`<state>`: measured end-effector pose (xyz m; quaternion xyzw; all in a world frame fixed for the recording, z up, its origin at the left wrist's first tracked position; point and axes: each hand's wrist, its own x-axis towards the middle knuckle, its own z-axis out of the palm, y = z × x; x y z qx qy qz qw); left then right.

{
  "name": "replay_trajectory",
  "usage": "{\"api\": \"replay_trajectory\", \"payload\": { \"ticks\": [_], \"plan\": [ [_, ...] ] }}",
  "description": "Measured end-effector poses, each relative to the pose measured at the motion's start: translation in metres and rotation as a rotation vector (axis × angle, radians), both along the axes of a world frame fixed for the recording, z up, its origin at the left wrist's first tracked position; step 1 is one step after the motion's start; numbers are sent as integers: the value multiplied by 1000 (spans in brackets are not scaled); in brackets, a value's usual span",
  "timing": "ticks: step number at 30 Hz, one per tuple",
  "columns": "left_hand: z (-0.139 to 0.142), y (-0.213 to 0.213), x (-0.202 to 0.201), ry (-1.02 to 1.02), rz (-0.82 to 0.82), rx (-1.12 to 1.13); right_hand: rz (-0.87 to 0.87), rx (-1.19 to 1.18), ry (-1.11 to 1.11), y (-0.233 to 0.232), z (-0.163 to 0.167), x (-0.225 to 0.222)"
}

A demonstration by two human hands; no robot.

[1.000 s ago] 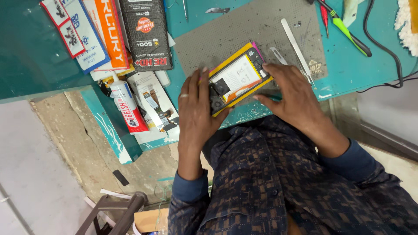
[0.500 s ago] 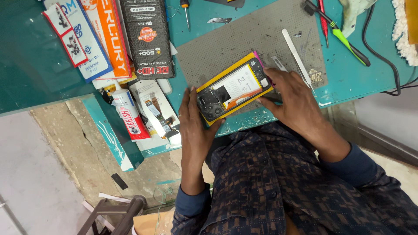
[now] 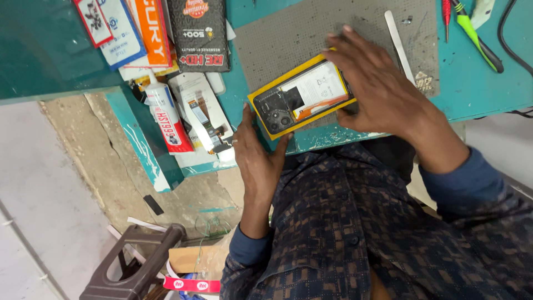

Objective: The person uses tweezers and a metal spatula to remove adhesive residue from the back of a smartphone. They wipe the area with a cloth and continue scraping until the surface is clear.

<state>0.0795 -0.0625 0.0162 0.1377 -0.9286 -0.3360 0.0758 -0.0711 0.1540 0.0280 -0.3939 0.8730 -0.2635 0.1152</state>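
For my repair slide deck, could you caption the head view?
Both hands, left hand and right hand, steady an opened yellow-framed phone on a grey mat.
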Motion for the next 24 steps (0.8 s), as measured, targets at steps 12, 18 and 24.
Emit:
{"api": "replay_trajectory", "payload": {
  "ticks": [12, 18, 24],
  "plan": [
    [-5, -13, -23, 40, -70, -56, -153, 69, 115, 0, 8, 32],
    [-24, -16, -49, 102, -71, 0, -269, 110, 65, 14, 0, 62],
    [-29, -20, -49, 77, -97, 10, -277, -12, 78, 16, -8, 71]
  ]
}}
